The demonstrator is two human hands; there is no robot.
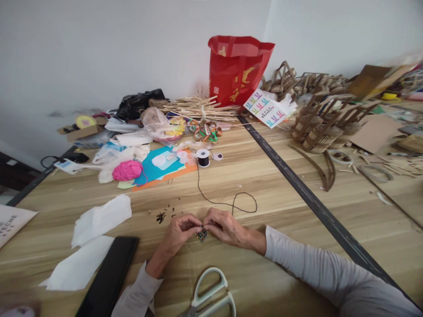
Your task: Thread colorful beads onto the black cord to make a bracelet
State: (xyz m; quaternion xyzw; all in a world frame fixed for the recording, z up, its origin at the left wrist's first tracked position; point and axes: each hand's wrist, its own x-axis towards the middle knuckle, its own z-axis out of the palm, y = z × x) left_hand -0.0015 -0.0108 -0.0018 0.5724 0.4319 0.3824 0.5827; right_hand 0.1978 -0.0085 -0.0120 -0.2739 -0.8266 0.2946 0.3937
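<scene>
Bead cluster (202, 235) near worktop's front edge, pinched betw. fingertips of left hand (180, 231) & right hand (224, 226), both grips pressed together on it; black cord (228, 203) running back to spool (203, 157). Prob. light, small, slippery, best held at cluster's sides w/ fingertips

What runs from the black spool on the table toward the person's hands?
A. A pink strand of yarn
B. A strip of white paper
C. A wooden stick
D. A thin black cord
D. A thin black cord leaves the black spool, loops across the wooden table and ends by the right hand, which meets the left hand over a small cluster of beads.
</scene>
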